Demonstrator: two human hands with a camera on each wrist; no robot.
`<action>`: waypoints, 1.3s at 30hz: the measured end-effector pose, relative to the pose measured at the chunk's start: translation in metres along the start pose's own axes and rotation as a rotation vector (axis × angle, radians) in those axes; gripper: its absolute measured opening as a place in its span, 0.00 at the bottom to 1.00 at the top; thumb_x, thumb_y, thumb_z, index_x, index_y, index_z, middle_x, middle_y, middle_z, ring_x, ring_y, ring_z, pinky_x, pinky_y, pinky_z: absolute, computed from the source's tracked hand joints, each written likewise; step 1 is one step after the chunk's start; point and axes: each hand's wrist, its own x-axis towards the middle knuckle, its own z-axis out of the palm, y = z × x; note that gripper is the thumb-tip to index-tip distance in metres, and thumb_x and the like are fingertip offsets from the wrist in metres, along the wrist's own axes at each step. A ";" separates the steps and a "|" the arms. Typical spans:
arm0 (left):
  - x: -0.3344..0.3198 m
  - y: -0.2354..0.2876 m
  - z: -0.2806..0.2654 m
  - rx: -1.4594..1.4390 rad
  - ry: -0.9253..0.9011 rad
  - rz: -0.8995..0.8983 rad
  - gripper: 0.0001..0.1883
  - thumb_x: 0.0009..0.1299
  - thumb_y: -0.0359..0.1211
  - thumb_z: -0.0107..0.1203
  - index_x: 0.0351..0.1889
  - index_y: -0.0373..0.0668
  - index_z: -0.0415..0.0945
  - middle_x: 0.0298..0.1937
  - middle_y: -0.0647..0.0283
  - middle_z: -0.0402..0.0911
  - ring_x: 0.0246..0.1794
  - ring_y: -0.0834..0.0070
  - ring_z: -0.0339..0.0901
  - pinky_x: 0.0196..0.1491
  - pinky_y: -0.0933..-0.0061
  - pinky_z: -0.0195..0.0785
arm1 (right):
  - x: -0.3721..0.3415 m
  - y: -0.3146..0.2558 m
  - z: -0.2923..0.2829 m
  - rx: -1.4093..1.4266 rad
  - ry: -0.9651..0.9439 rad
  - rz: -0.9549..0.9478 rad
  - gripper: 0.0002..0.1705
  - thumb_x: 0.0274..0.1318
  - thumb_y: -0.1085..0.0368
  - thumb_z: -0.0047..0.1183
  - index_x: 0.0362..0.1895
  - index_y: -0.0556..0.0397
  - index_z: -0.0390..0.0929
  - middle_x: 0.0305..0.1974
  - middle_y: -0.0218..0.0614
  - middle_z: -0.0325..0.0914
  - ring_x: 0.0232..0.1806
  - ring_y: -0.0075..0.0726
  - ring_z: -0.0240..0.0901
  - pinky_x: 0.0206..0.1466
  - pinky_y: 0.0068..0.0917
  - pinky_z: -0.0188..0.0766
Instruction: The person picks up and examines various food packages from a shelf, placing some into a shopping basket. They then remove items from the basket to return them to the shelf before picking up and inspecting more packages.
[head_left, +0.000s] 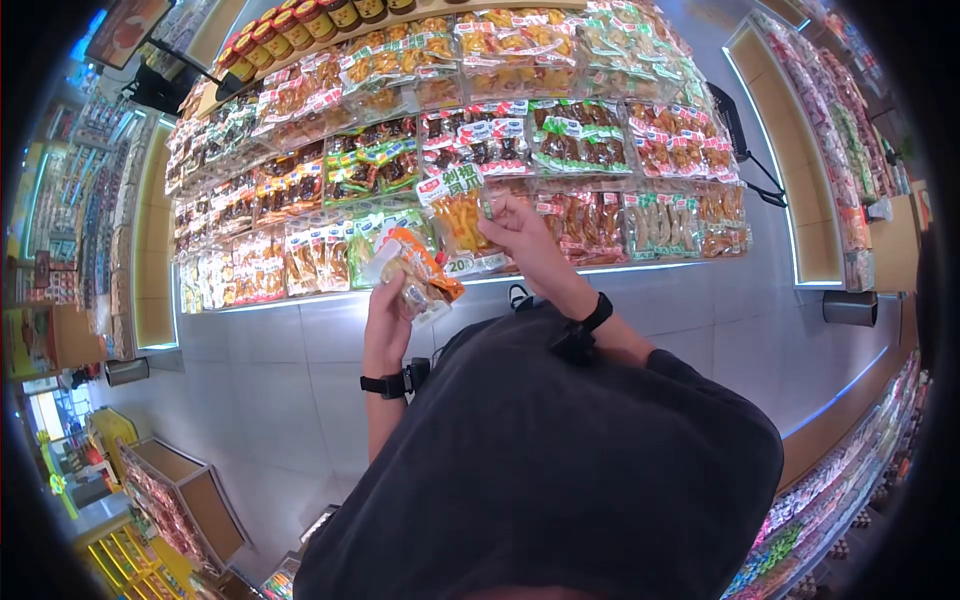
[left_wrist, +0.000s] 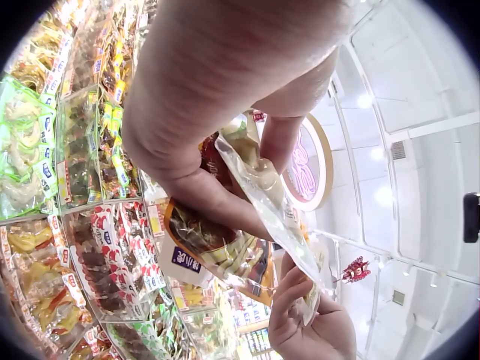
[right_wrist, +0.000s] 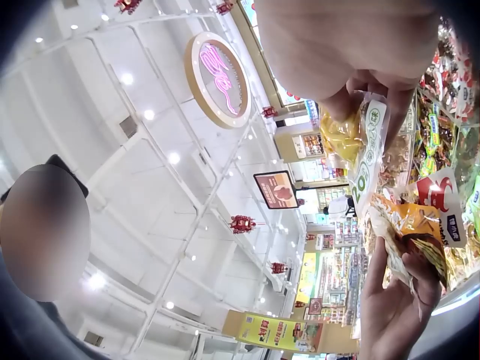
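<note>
Plainly, from the head view, we have a pack in each hand in front of a tiered display stand (head_left: 600, 268). Our left hand (head_left: 387, 308) is clamped on an orange-and-clear pack (head_left: 428, 262), held upright at a slant near the stand's front edge. Our right hand (head_left: 522, 243) pinches the side of a yellow pack (head_left: 460, 220), its fingers and thumb together on the film. We judge the step to be handling and comparing the two; the next move seems to call for both grips to stay firm while the printed faces are turned. The yellow pack is flat and glossy, with a clear window over lumpy contents and green lettering. Rows of similar shiny packs fill the tiers, and rounded jars (head_left: 300, 28) with red lids line the top.

In the left wrist view, our left fingers reach around the film, which is thin, creased and bulging over pale, rounded pieces. A brown-and-orange face shows beside it; whether this is one pack or two, we cannot tell.

In the right wrist view, our right fingers curl over the yellow pack, whose white edge strip bends softly. Below it, the left thumb and fingers hold the orange pack. A round sign (right_wrist: 218, 80) with pink tubing hangs from the ceiling.
</note>
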 end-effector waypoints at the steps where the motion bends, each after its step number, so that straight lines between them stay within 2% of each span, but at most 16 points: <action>1: 0.004 -0.001 0.001 -0.007 -0.016 -0.001 0.25 0.77 0.38 0.51 0.66 0.31 0.63 0.58 0.51 0.80 0.57 0.63 0.81 0.61 0.60 0.74 | 0.001 -0.002 -0.003 0.001 -0.002 0.001 0.07 0.68 0.65 0.55 0.39 0.47 0.69 0.36 0.29 0.81 0.34 0.13 0.70 0.30 0.17 0.58; 6: 0.015 0.003 0.021 -0.066 -0.020 0.018 0.27 0.77 0.38 0.51 0.68 0.31 0.61 0.60 0.50 0.78 0.58 0.61 0.80 0.62 0.59 0.74 | 0.022 -0.003 -0.019 0.020 0.032 0.007 0.07 0.68 0.63 0.55 0.43 0.45 0.70 0.34 0.26 0.79 0.32 0.12 0.63 0.30 0.17 0.55; 7: 0.019 -0.001 0.012 -0.080 0.016 0.018 0.27 0.77 0.38 0.51 0.68 0.31 0.61 0.59 0.50 0.79 0.57 0.61 0.80 0.61 0.59 0.75 | 0.025 -0.006 -0.022 0.004 0.057 0.102 0.10 0.67 0.62 0.57 0.45 0.45 0.69 0.34 0.24 0.78 0.31 0.13 0.61 0.30 0.18 0.55; 10: 0.019 -0.002 -0.006 -0.106 0.098 0.026 0.25 0.77 0.37 0.51 0.66 0.32 0.63 0.57 0.52 0.80 0.55 0.62 0.82 0.59 0.59 0.77 | 0.032 -0.018 -0.013 -0.026 0.100 0.133 0.14 0.64 0.61 0.60 0.49 0.45 0.70 0.33 0.25 0.77 0.30 0.13 0.61 0.30 0.18 0.57; 11: 0.019 -0.001 -0.013 -0.109 0.122 0.008 0.25 0.77 0.37 0.51 0.66 0.32 0.63 0.57 0.52 0.79 0.55 0.63 0.82 0.59 0.60 0.77 | 0.039 -0.014 -0.017 -0.048 0.084 0.124 0.20 0.62 0.62 0.62 0.54 0.46 0.69 0.34 0.26 0.78 0.31 0.15 0.64 0.32 0.18 0.61; 13: 0.027 -0.009 -0.048 -0.143 0.148 0.004 0.24 0.77 0.37 0.51 0.66 0.33 0.64 0.57 0.54 0.80 0.54 0.64 0.82 0.56 0.62 0.78 | 0.049 -0.017 -0.015 -0.083 0.066 0.105 0.22 0.62 0.62 0.63 0.56 0.48 0.68 0.36 0.28 0.79 0.32 0.16 0.67 0.34 0.18 0.63; 15: 0.031 0.007 -0.046 -0.155 0.194 0.016 0.23 0.77 0.37 0.51 0.65 0.33 0.65 0.55 0.55 0.80 0.53 0.65 0.82 0.55 0.62 0.79 | 0.067 -0.020 -0.011 -0.116 0.061 0.079 0.24 0.61 0.62 0.63 0.58 0.49 0.67 0.39 0.30 0.80 0.34 0.17 0.69 0.35 0.18 0.64; 18: 0.041 0.024 -0.070 -0.160 0.218 0.012 0.19 0.77 0.37 0.52 0.60 0.37 0.69 0.53 0.59 0.81 0.52 0.69 0.82 0.54 0.63 0.79 | 0.091 -0.026 0.004 -0.029 0.181 0.115 0.27 0.60 0.66 0.63 0.61 0.55 0.68 0.43 0.37 0.82 0.40 0.21 0.76 0.40 0.22 0.69; 20: 0.050 0.037 -0.092 -0.139 0.232 -0.017 0.17 0.76 0.37 0.54 0.57 0.39 0.71 0.54 0.60 0.81 0.52 0.70 0.82 0.55 0.65 0.77 | 0.112 -0.046 0.017 -0.025 0.233 0.073 0.23 0.61 0.67 0.61 0.58 0.59 0.71 0.43 0.36 0.82 0.44 0.25 0.79 0.45 0.24 0.72; 22: 0.055 0.055 -0.110 -0.144 0.225 -0.030 0.17 0.76 0.37 0.54 0.58 0.40 0.71 0.54 0.61 0.80 0.53 0.69 0.80 0.57 0.61 0.75 | 0.136 -0.070 0.019 0.032 0.162 -0.002 0.16 0.64 0.67 0.58 0.54 0.57 0.74 0.46 0.35 0.82 0.46 0.28 0.81 0.50 0.26 0.77; 23: 0.057 0.063 -0.120 -0.145 0.234 -0.036 0.17 0.77 0.37 0.53 0.59 0.41 0.71 0.55 0.62 0.80 0.54 0.67 0.79 0.59 0.58 0.72 | 0.147 -0.083 0.024 0.026 0.204 -0.052 0.14 0.65 0.66 0.57 0.52 0.57 0.75 0.46 0.34 0.82 0.46 0.27 0.80 0.50 0.27 0.78; 27: 0.064 0.086 -0.169 -0.160 0.246 -0.033 0.17 0.76 0.38 0.55 0.59 0.42 0.72 0.55 0.63 0.80 0.55 0.67 0.78 0.58 0.57 0.72 | 0.214 -0.120 0.029 -0.067 0.290 -0.184 0.12 0.67 0.65 0.55 0.50 0.56 0.77 0.45 0.32 0.81 0.46 0.26 0.80 0.49 0.27 0.80; 31: 0.082 0.100 -0.204 -0.190 0.249 -0.061 0.16 0.76 0.37 0.55 0.58 0.42 0.73 0.54 0.62 0.81 0.54 0.68 0.79 0.57 0.57 0.72 | 0.286 -0.135 0.043 -0.147 0.332 -0.128 0.09 0.67 0.65 0.56 0.46 0.56 0.75 0.43 0.31 0.75 0.44 0.26 0.76 0.51 0.30 0.81; 33: 0.088 0.106 -0.215 -0.164 0.180 -0.102 0.16 0.74 0.39 0.57 0.56 0.43 0.73 0.51 0.64 0.81 0.52 0.73 0.79 0.50 0.67 0.75 | 0.317 -0.137 0.053 -0.190 0.370 -0.035 0.09 0.66 0.69 0.55 0.47 0.57 0.70 0.45 0.34 0.71 0.46 0.32 0.74 0.55 0.34 0.83; 36: 0.096 0.115 -0.221 -0.160 0.114 -0.129 0.15 0.75 0.39 0.57 0.54 0.40 0.75 0.48 0.62 0.82 0.48 0.73 0.81 0.47 0.70 0.77 | 0.380 -0.117 0.032 -0.278 0.339 0.061 0.11 0.65 0.72 0.54 0.49 0.58 0.68 0.46 0.35 0.71 0.46 0.33 0.74 0.55 0.34 0.84; 39: 0.100 0.118 -0.227 -0.201 0.116 -0.146 0.12 0.76 0.37 0.56 0.50 0.39 0.77 0.43 0.62 0.83 0.43 0.71 0.82 0.50 0.68 0.76 | 0.439 -0.097 0.038 -0.265 0.389 0.090 0.14 0.62 0.77 0.55 0.49 0.59 0.67 0.45 0.36 0.71 0.45 0.34 0.76 0.50 0.33 0.87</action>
